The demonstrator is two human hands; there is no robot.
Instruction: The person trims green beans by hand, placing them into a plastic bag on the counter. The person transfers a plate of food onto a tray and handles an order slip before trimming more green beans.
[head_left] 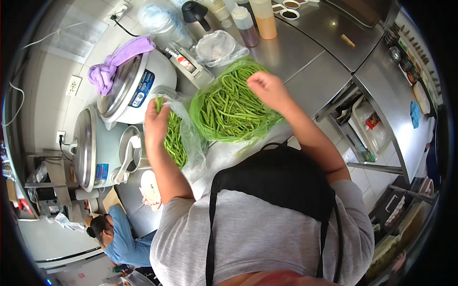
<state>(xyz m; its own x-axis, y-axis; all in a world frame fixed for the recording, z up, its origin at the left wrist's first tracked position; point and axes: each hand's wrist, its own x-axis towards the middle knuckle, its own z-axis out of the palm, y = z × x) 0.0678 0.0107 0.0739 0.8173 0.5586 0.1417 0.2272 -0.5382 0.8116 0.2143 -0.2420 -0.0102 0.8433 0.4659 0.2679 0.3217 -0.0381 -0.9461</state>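
My left hand (155, 123) is closed, with the tips of a few green beans (159, 101) sticking up from its fingers. It is over a clear plastic bag (194, 159) that holds cut or loose beans (174, 143). To the right, a green plastic bag (198, 117) lies wide open, filled with a heap of long green beans (234, 100). My right hand (268, 90) hovers at the upper right of that heap, fingers curled together. Whatever is between them, if anything, is too small to make out.
Rice cookers (121, 90) stand at the left, one draped with a purple cloth (112, 66). A metal pot (131, 143) with a ladle sits beside them. Sauce bottles (245, 28) line the back of the steel counter (317, 81). A person in blue (125, 238) is at lower left.
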